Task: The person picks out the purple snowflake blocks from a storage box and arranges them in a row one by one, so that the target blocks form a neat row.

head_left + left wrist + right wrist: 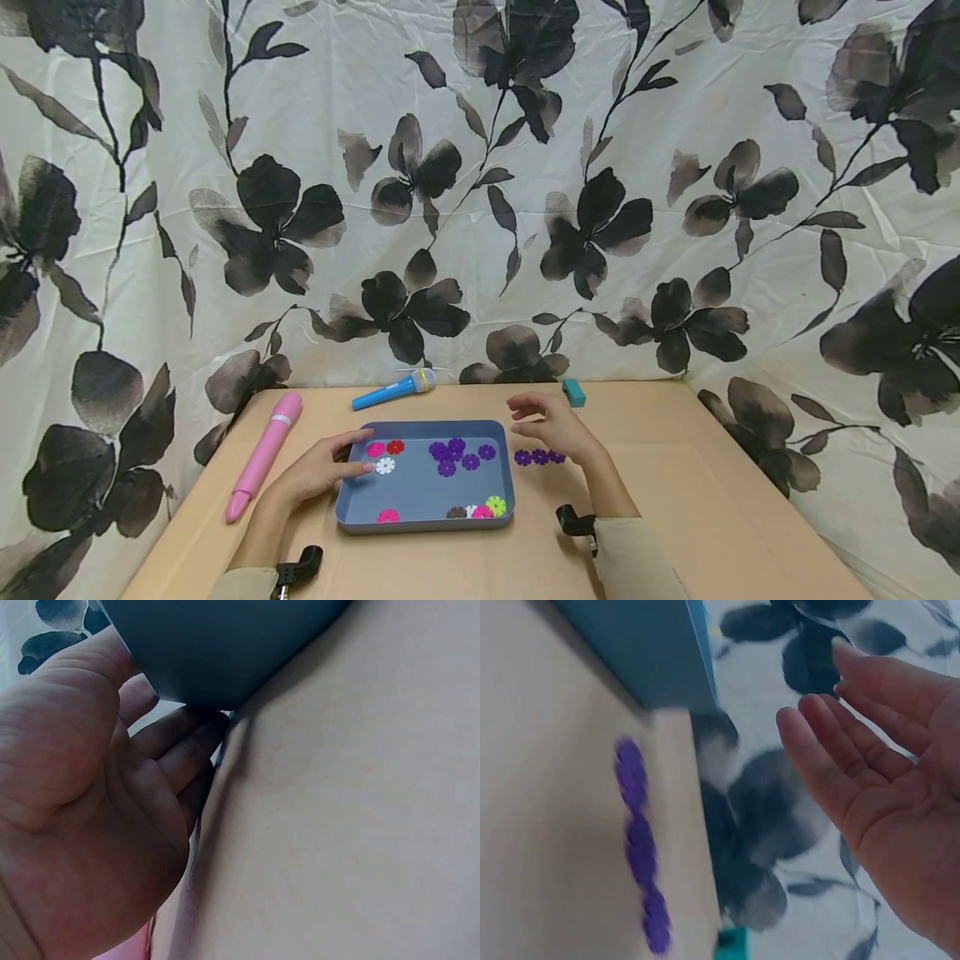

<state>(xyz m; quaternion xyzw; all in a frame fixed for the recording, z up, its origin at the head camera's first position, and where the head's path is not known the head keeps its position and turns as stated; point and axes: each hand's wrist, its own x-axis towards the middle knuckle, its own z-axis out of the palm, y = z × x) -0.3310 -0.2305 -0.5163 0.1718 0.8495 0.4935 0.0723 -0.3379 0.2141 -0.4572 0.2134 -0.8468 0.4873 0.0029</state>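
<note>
Beige sleeves (641, 557) sit nearest my head camera, each with a black wrist camera (576, 522) at the cuff. Past them, on the tan table (697, 467), I have the blue-grey tray (420, 500), with brown, white, pink and lime flower-shaped discs (495, 505) along its near wall. The left hand (318, 468) grips its left end — thumb over the rim — near pink, red and white discs (385, 466); a pink rod (262, 458) lies further left. Purple discs (447, 455) cluster in the tray's right half, and a row of three purple discs (540, 457) lies just outside its right wall. Beside the tray I see the right hand (557, 427) raised — fingers loosely bent, holding nothing. Farther off are a blue toy microphone (392, 390), a teal block (573, 392) and a floral curtain (480, 250).
</note>
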